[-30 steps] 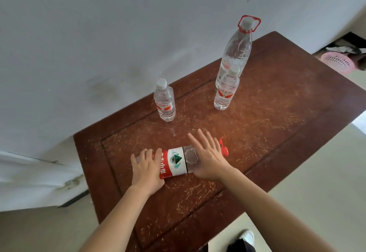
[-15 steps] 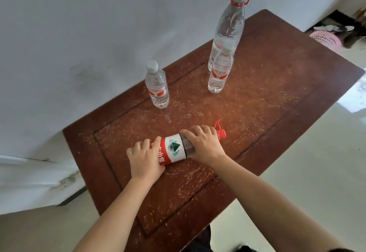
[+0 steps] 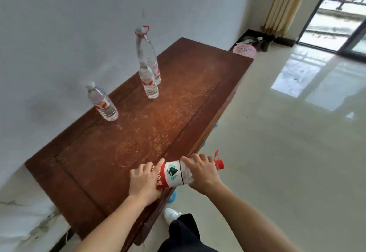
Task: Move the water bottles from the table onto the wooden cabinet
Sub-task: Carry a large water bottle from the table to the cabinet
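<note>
A large bottle with a red and white label [image 3: 172,174] and a red cap lies sideways at the front edge of the dark wooden table [image 3: 126,139]. My left hand [image 3: 145,179] grips its base end and my right hand [image 3: 202,172] grips its neck end. The bottle sits past the table's edge, partly over the floor. A small water bottle [image 3: 103,102] stands near the wall at the left. A tall bottle with a red handle ring [image 3: 145,53] stands further back, with another small bottle [image 3: 150,85] right in front of it.
A white wall runs along the table's far side. Glossy pale floor [image 3: 277,152] stretches to the right. A pink basket [image 3: 244,49] and dark clutter sit beyond the table's far end, near a curtain and a glass door. My shoe [image 3: 171,214] is below the table edge.
Both hands closed on the lying bottle and carried it from the middle of the table to its front edge. The view swung right, bringing the floor and door into sight.
</note>
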